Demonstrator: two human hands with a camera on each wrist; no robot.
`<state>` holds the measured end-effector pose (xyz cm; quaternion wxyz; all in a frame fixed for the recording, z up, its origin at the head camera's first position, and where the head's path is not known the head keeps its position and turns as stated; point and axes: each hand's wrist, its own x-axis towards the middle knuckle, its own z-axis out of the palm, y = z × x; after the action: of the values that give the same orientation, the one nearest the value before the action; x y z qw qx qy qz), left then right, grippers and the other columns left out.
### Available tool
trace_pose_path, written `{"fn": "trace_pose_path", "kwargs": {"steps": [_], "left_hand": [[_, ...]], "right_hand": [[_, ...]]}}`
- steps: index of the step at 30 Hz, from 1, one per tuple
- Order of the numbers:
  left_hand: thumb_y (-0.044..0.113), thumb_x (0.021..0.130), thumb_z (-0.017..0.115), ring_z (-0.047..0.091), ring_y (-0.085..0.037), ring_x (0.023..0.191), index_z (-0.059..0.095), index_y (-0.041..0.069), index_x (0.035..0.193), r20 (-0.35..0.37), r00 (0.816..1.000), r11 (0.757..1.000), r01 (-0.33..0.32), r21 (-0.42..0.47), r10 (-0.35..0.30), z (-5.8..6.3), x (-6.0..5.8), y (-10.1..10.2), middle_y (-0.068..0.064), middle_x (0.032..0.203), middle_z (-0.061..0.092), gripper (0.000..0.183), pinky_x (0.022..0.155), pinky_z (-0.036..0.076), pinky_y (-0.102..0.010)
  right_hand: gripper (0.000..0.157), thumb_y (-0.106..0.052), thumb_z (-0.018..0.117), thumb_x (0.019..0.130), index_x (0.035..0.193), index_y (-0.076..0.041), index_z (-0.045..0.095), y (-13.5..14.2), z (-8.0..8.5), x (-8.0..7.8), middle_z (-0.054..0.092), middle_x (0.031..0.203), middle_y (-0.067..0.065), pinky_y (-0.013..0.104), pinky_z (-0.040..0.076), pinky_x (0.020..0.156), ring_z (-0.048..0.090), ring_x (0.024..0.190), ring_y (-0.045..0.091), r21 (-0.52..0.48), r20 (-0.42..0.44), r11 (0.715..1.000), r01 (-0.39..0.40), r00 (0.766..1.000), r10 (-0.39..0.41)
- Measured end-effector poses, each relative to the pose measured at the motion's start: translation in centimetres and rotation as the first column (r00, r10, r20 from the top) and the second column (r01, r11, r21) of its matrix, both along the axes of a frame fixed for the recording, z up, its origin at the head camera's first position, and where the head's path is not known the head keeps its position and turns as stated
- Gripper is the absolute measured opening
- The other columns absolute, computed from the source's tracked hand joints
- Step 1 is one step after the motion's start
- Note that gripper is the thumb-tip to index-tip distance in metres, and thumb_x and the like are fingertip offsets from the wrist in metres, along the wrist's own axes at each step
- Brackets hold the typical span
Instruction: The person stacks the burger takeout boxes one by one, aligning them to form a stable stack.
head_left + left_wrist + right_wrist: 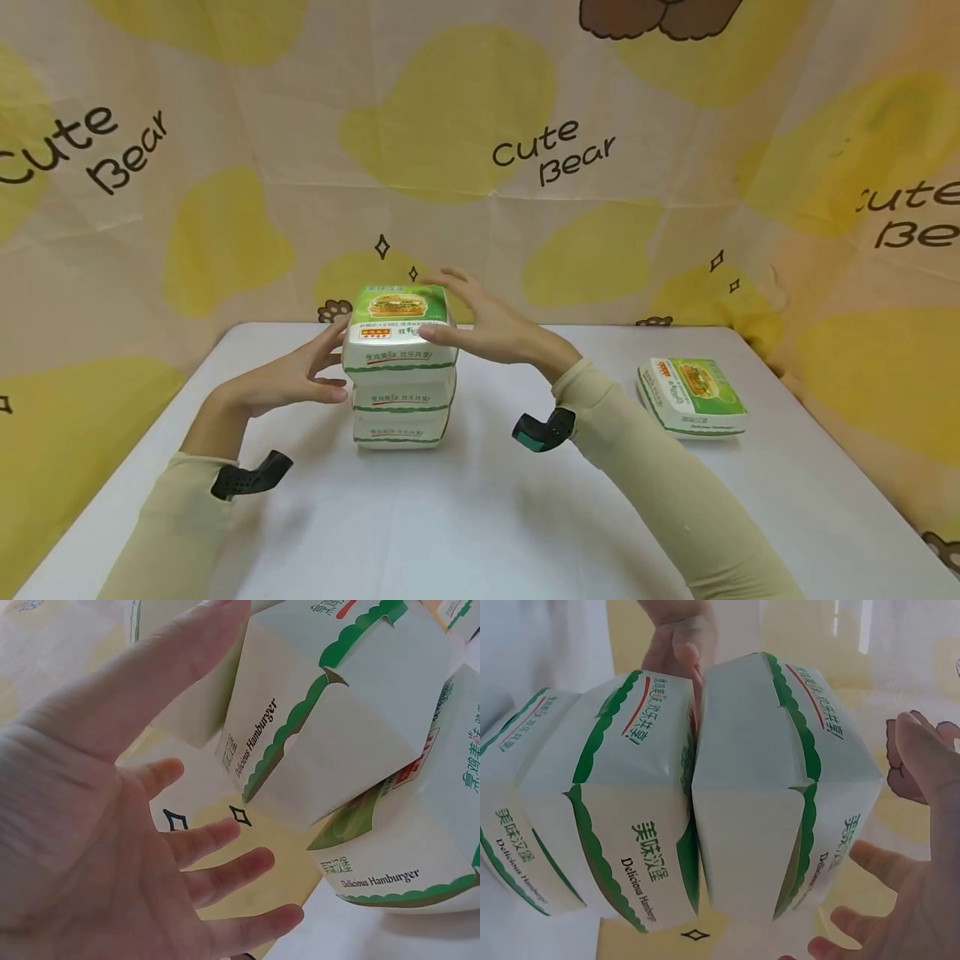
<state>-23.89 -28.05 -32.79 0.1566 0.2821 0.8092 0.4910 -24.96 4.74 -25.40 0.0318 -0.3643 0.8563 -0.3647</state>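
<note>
Three white-and-green hamburger boxes stand in a stack, with a burger picture on the lid of the top box (pixel 397 329). Under it are the middle box (pixel 405 396) and the bottom box (pixel 397 435). My left hand (pixel 288 375) is at the stack's left side, thumb and fingers spread beside the upper boxes. On the other side, my right hand (pixel 491 325) reaches around the top box's upper right, thumb over its front edge and fingers toward the back. The right wrist view shows those fingers (pixel 877 866) spread, with a gap to the top box.
A fourth hamburger box (pixel 693 396) lies on the right part of the white table (pixel 465 525). Behind the table hangs a cloth (pixel 450 117) with yellow patches and "Cute Bear" lettering. Each wrist wears a black device (pixel 251 477).
</note>
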Motion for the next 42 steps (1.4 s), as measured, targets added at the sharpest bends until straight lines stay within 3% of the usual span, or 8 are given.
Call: {"fn": "trace_pose_path", "kwargs": {"steps": [7, 11, 14, 17, 21, 27, 33, 42], "left_hand": [[0.018, 0.091, 0.07, 0.021, -0.055, 0.149, -0.002, 0.041, 0.161, -0.044, 0.998, 0.999, -0.038, -0.021, 0.037, 0.7, 0.4, -0.6, -0.017, 0.168, 0.009, 0.103, 0.105, 0.042, -0.068], [0.016, 0.095, 0.064, 0.023, -0.05, 0.15, 0.001, 0.039, 0.162, -0.103, 0.994, 0.999, -0.044, -0.018, 0.042, 1.1, 0.6, -0.9, -0.015, 0.167, 0.015, 0.094, 0.111, 0.047, -0.043], [0.01, 0.099, 0.056, 0.026, -0.038, 0.151, 0.004, 0.035, 0.163, -0.137, 0.99, 0.999, -0.037, 0.016, 0.039, 1.2, 1.0, -1.2, -0.012, 0.165, 0.02, 0.086, 0.107, 0.045, -0.022], [0.006, 0.103, 0.048, 0.033, -0.02, 0.147, 0.007, 0.03, 0.163, -0.159, 0.986, 0.997, -0.049, 0.065, 0.059, 1.4, 1.5, -1.5, -0.015, 0.163, 0.024, 0.077, 0.105, 0.044, -0.015], [0.012, 0.106, 0.046, 0.039, -0.003, 0.14, 0.012, 0.029, 0.163, -0.184, 0.973, 0.987, -0.124, 0.097, 0.14, 1.8, 1.9, -1.3, -0.018, 0.159, 0.031, 0.069, 0.102, 0.04, -0.012], [0.015, 0.106, 0.048, 0.045, -0.001, 0.135, 0.019, 0.029, 0.162, -0.24, 0.937, 0.965, -0.229, 0.13, 0.255, 2.9, 1.9, -0.9, -0.007, 0.152, 0.041, 0.063, 0.099, 0.038, -0.012], [0.011, 0.106, 0.048, 0.048, 0.002, 0.128, 0.026, 0.022, 0.16, -0.269, 0.92, 0.95, -0.232, 0.211, 0.284, 3.7, 2.6, -0.6, 0.008, 0.145, 0.045, 0.059, 0.099, 0.042, -0.009], [0.01, 0.105, 0.049, 0.046, 0.003, 0.128, 0.031, 0.02, 0.159, -0.33, 0.884, 0.939, -0.274, 0.208, 0.331, 4.1, 2.9, 0.7, 0.012, 0.143, 0.047, 0.058, 0.099, 0.042, -0.007]], "right_hand": [[0.072, -0.048, 0.062, 0.093, 0.157, -0.032, 0.033, 1.2, -0.1, 0.1, 0.011, 0.17, 0.004, 0.07, 0.026, 0.117, 0.018, 0.156, 0.037, -0.015, -0.009, 1.0, 0.008, 1.0, -0.008], [0.07, -0.045, 0.062, 0.095, 0.157, -0.034, 0.032, 2.6, -0.5, 0.2, 0.014, 0.169, 0.002, 0.067, 0.027, 0.119, 0.021, 0.155, 0.037, -0.061, 0.0, 0.998, 0.015, 1.0, -0.015], [0.069, -0.047, 0.061, 0.096, 0.157, -0.033, 0.031, 3.9, -1.4, 0.3, 0.016, 0.168, 0.0, 0.064, 0.029, 0.119, 0.026, 0.152, 0.038, -0.092, 0.008, 0.995, 0.023, 1.0, -0.023], [0.07, -0.052, 0.059, 0.097, 0.157, -0.032, 0.03, 5.1, -2.3, 0.6, 0.015, 0.169, 0.0, 0.063, 0.028, 0.12, 0.028, 0.151, 0.04, -0.109, 0.016, 0.994, 0.031, 0.999, -0.03], [0.067, -0.048, 0.058, 0.1, 0.158, -0.031, 0.029, 6.7, -2.9, 1.1, 0.016, 0.169, -0.001, 0.063, 0.027, 0.121, 0.026, 0.153, 0.037, -0.131, 0.008, 0.99, 0.045, 0.999, -0.044], [0.064, -0.032, 0.061, 0.101, 0.157, -0.027, 0.032, 9.0, -3.1, 1.8, 0.022, 0.167, 0.003, 0.06, 0.027, 0.122, 0.022, 0.155, 0.029, -0.159, -0.056, 0.985, 0.066, 0.996, -0.076], [0.064, -0.029, 0.064, 0.1, 0.156, -0.025, 0.035, 11.1, -3.7, 2.6, 0.019, 0.169, 0.007, 0.062, 0.026, 0.121, 0.025, 0.154, 0.036, -0.146, -0.055, 0.98, 0.138, 0.988, -0.147], [0.06, -0.023, 0.064, 0.1, 0.154, -0.017, 0.039, 16.1, -4.8, 3.1, 0.025, 0.166, 0.017, 0.067, 0.027, 0.118, 0.025, 0.151, 0.044, -0.116, -0.123, 0.956, 0.268, 0.952, -0.281]]}}
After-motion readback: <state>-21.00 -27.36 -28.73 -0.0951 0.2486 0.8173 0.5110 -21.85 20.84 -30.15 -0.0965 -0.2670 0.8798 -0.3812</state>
